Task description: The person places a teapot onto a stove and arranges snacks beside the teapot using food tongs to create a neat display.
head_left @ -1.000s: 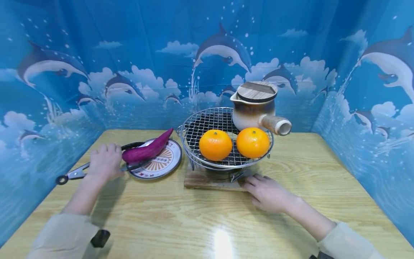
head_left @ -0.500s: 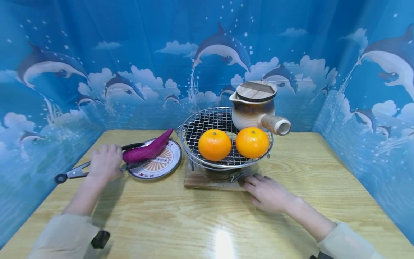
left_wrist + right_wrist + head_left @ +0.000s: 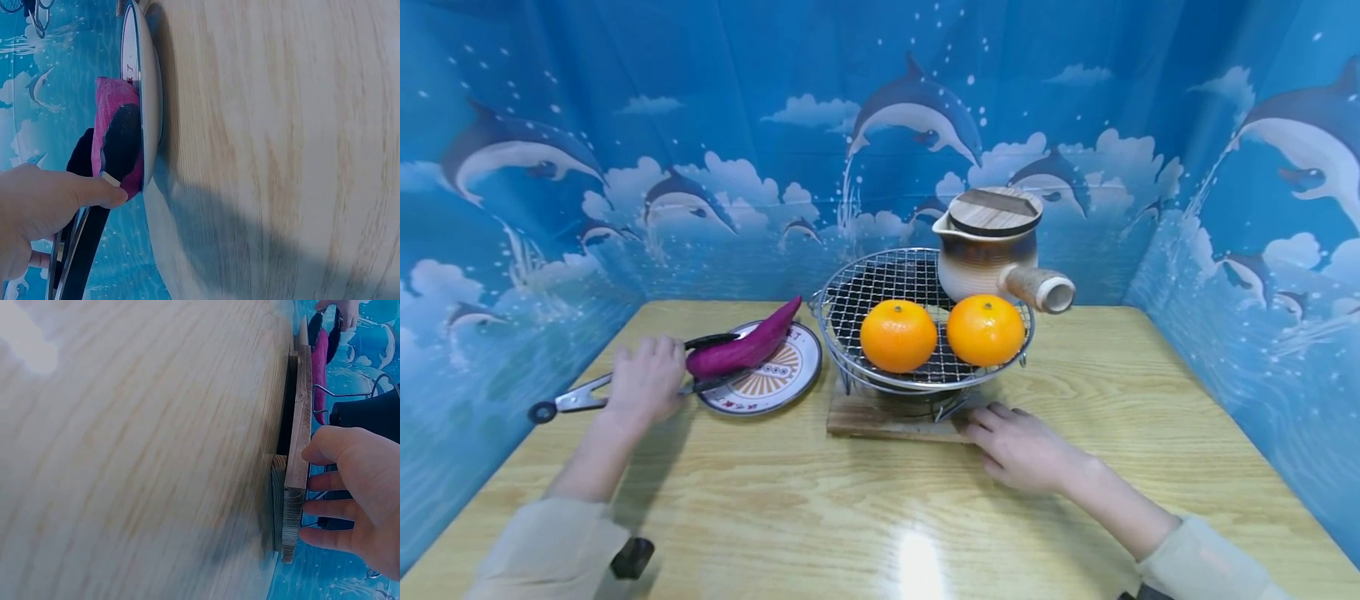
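My left hand (image 3: 647, 377) grips a pair of tongs (image 3: 578, 397) with metal arms and black tips. The tips lie on either side of a purple sweet potato (image 3: 741, 350), which rests tilted on a patterned plate (image 3: 808, 367). In the left wrist view, the thumb lies along a tong arm near the sweet potato (image 3: 112, 103). My right hand (image 3: 1018, 446) rests its fingertips at the right end of a wooden board (image 3: 880, 422). In the right wrist view, the fingers (image 3: 331, 509) touch the board (image 3: 302, 431) and look fairly straight.
On the board stands a round grill (image 3: 880, 283) with a wire mesh. It bears two oranges, a left one (image 3: 898, 336) and a right one (image 3: 986, 330), and a clay pot (image 3: 985, 258) with a wooden lid. The pot's handle sticks out right. A dolphin-print curtain (image 3: 737, 100) surrounds the table (image 3: 775, 517).
The tongs and the thick end of the sweet potato have shifted very slightly to the right. My right hand, the grill and the things on it stay in place.
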`<state>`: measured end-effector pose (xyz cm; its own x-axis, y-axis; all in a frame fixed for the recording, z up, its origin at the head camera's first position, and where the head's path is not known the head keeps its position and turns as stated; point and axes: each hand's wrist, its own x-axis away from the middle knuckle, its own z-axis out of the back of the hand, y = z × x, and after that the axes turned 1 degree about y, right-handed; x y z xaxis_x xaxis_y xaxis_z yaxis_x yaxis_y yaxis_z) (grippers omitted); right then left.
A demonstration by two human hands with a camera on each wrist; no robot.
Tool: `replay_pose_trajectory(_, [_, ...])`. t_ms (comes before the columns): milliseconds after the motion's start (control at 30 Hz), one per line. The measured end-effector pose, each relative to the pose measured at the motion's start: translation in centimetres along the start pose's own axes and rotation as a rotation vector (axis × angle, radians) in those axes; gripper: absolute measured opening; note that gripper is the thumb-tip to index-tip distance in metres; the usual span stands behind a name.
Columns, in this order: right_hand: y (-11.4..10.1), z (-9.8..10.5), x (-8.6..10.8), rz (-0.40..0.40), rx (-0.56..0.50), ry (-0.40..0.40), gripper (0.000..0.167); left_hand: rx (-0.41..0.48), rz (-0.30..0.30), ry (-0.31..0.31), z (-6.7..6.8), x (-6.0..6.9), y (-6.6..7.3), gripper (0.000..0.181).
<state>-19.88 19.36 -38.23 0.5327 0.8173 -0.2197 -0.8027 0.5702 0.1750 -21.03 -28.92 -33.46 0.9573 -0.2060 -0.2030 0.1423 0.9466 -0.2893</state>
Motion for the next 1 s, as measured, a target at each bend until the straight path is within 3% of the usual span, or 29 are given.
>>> replay_pose_trajectory(433, [-0.04,-0.01,-0.05,0.000,0.007,-0.002,0.038,0.022,-0.008,0.038,-0.07,0.18,-0.09,0.073])
replay_pose_trajectory(767, [0.00,-0.01,-0.05,0.004,-0.005,0.022,0.038,0.071,0.035,-0.043,-0.06,0.06,-0.11,0.078])
replay_pose_trajectory(1000, [-0.10,0.11,-0.05,-0.005,-0.004,-0.004,0.039,0.110,0.059,-0.040,-0.30,0.34,-0.13,0.077])
